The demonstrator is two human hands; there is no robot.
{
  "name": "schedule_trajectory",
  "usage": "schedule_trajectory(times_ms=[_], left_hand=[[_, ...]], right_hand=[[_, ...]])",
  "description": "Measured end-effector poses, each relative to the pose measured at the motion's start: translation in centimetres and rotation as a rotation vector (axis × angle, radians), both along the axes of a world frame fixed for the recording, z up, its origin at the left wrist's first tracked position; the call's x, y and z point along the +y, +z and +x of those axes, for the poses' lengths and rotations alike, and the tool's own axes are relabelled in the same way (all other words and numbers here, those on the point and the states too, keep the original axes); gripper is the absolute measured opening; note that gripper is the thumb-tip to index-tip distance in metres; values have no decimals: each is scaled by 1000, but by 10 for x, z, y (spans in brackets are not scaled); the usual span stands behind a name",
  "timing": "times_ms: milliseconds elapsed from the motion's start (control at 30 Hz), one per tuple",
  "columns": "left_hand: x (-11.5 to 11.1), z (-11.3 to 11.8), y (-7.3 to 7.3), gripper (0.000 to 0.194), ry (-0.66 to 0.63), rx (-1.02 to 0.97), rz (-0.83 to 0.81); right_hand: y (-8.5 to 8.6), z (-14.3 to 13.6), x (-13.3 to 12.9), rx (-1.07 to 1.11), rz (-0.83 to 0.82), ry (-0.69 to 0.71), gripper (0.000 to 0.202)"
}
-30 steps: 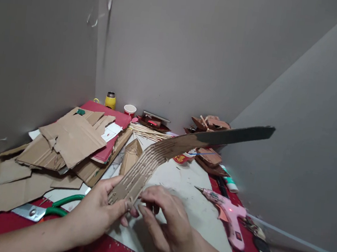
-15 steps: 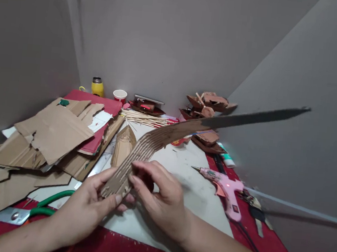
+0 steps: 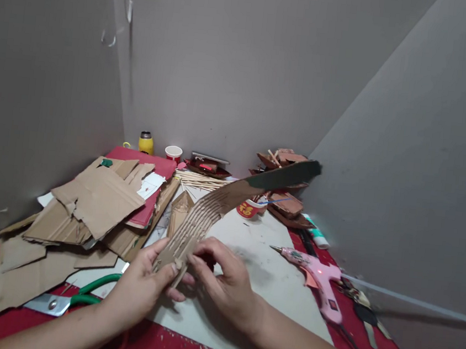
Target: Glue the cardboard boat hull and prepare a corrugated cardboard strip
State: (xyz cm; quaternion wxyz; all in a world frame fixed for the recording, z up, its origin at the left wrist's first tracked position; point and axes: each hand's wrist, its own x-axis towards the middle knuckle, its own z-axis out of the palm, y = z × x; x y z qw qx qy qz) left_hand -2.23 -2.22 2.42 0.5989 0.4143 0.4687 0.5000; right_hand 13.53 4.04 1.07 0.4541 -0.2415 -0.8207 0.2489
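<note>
A long strip of corrugated cardboard [image 3: 208, 212] curves up and away to the right, ridges showing near me and a dark green far end. My left hand [image 3: 144, 282] grips its near end, thumb on top and fingers beneath. With thumb and fingers pinched, my right hand [image 3: 225, 285] is at the strip's right edge; a torn flap of paper layer shows near the fingertips. Behind the strip, partly hidden, lies a small boat-shaped cardboard piece [image 3: 179, 212]. A pink glue gun [image 3: 314, 272] with a lit red light rests to the right of my hands.
Torn cardboard [image 3: 105, 200] is heaped on the left, with green-handled scissors [image 3: 53, 304] in front. Wooden sticks [image 3: 203, 181], a red cup [image 3: 248, 209], a white-rimmed cup [image 3: 173, 153], a yellow bottle [image 3: 146, 143] and brown model boats [image 3: 291, 208] stand farther back. Grey walls enclose the table.
The strip's far end has swung left and toward me, uncovering the red cup. Both hands keep their hold near the close end. The whole view has shifted slightly.
</note>
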Motion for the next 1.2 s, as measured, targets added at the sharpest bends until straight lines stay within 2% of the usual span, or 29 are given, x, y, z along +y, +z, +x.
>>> schedule_trajectory(times_ms=[100, 200, 300, 433, 567, 733, 833, 1200], left_hand=[[-1, -3, 0, 37, 14, 135, 129], [-2, -7, -8, 37, 20, 401, 368], [-1, -10, -21, 48, 39, 672, 625], [0, -10, -29, 63, 52, 832, 817], [-4, -8, -24, 68, 58, 879, 913], [-15, -6, -16, 74, 4, 835, 902], [-18, -5, -16, 76, -25, 811, 887], [-14, -5, -11, 84, -78, 753, 951]], right_hand=[[7, -2, -7, 35, -320, 31, 13], [13, -4, -12, 74, -566, 105, 26], [15, -7, -13, 118, -722, 124, 30], [12, -8, -16, 114, -852, 81, 29], [15, -5, -24, 94, -828, 66, 26], [28, 1, -32, 60, -569, 76, 23], [31, 2, -33, 59, -474, 79, 21], [29, 5, -27, 12, -377, 68, 18]])
